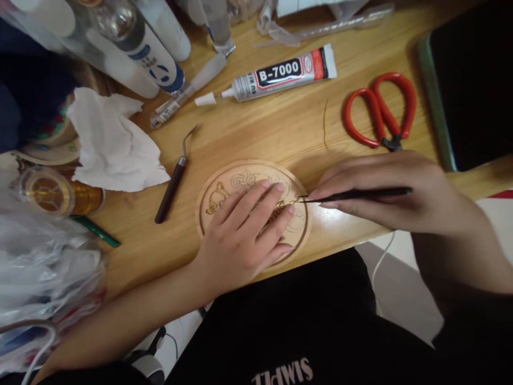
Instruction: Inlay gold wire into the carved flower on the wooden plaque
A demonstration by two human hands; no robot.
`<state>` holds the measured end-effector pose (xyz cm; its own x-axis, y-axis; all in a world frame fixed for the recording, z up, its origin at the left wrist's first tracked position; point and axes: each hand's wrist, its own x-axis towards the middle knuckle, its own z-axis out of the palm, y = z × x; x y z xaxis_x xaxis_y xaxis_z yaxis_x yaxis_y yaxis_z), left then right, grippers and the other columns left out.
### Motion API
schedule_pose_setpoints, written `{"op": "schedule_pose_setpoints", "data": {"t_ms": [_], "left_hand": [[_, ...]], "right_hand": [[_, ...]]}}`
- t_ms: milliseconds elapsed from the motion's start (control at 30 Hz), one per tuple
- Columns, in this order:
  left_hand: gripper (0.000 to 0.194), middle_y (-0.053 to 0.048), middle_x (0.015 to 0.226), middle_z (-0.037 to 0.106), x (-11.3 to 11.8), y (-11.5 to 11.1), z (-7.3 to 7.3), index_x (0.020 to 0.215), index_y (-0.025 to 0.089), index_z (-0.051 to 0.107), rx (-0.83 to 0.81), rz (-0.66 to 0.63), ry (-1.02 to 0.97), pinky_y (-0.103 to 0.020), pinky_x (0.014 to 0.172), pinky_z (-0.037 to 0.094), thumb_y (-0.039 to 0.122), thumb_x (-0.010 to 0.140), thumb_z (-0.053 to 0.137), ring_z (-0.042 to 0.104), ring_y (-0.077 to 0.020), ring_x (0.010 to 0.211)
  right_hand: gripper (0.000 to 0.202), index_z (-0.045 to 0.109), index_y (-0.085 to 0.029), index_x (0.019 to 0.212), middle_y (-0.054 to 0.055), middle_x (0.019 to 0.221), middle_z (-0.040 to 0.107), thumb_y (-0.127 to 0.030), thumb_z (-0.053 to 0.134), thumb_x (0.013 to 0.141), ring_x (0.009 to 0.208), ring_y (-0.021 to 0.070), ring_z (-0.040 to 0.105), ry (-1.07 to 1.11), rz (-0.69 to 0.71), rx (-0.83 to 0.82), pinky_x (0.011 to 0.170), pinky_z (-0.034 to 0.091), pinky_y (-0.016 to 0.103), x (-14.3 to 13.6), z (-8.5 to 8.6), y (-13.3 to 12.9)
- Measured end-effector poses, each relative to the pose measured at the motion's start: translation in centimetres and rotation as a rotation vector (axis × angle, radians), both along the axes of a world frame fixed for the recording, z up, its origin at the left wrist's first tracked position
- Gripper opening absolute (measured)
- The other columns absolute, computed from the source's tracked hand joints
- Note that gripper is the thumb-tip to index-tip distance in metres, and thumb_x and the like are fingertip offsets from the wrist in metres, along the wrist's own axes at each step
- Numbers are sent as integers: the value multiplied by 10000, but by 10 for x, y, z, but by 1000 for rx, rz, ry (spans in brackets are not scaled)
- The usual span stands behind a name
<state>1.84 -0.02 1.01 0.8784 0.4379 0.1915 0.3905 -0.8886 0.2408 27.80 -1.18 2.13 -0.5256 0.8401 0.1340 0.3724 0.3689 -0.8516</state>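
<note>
A round wooden board [203, 193] with a raised rim lies near the table's front edge. Its face bears drawn curling outlines, some of them covered with gold wire [218, 197]. My left hand [248, 230] rests flat across the board, fingers stretched and slightly apart, hiding much of the pattern. From the right, my right hand [385, 187] pinches slim black tweezers [360, 195]. Their fine tips meet the board near a small gold wire curl [292, 202], beside my left fingertips. Whether the tips grip the wire is too small to tell.
Behind the board lie a B-7000 glue tube [280, 73], red-handled pliers [379, 115] and a loose wire piece [325, 125]. Left are a dark-handled hooked tool [173, 187], crumpled tissue [116, 144] and a gold wire spool [60, 192]. Bottles [140, 48] crowd the back left; a dark-screened tablet [473, 91] lies right.
</note>
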Motion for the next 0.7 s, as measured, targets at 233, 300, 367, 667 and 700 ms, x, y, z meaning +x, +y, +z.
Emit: {"op": "schedule_pose_setpoints", "data": {"t_ms": [233,300,367,667,700], "left_hand": [[367,-182,1327,614,1,0,0,1208,121,641,-4,-2,1,-479,989,490,372,948,579,572,-352,1248],[377,-184,1336,608,0,0,-1,1213,123,639,-6,-1,7,-480,996,485,381,944,585,567,-352,1254],[383,-181,1345,602,0,0,-1,1221,125,633,-7,-3,16,-477,1006,479,386,943,584,560,-347,1263],[367,-167,1349,603,0,0,0,1215,130,630,-5,11,13,-466,1024,471,378,952,565,557,-328,1269],[366,-167,1349,603,0,0,0,1214,130,631,-5,9,13,-466,1026,470,376,952,565,556,-327,1270]], "right_hand": [[135,674,-174,1026,38,953,736,-195,562,953,887,130,707,-52,108,50,735,573,229,3,5,10],[133,678,-181,1024,37,932,742,-191,572,945,868,141,715,-49,139,93,724,578,232,3,4,14],[132,680,-196,1026,31,920,746,-190,581,938,854,146,720,-51,152,110,719,583,235,2,4,15],[138,698,-187,1024,49,920,744,-180,600,926,824,142,720,-40,116,65,701,574,225,0,6,11],[139,700,-192,1024,48,921,745,-182,604,924,824,142,720,-38,112,66,702,574,225,0,5,11]]}}
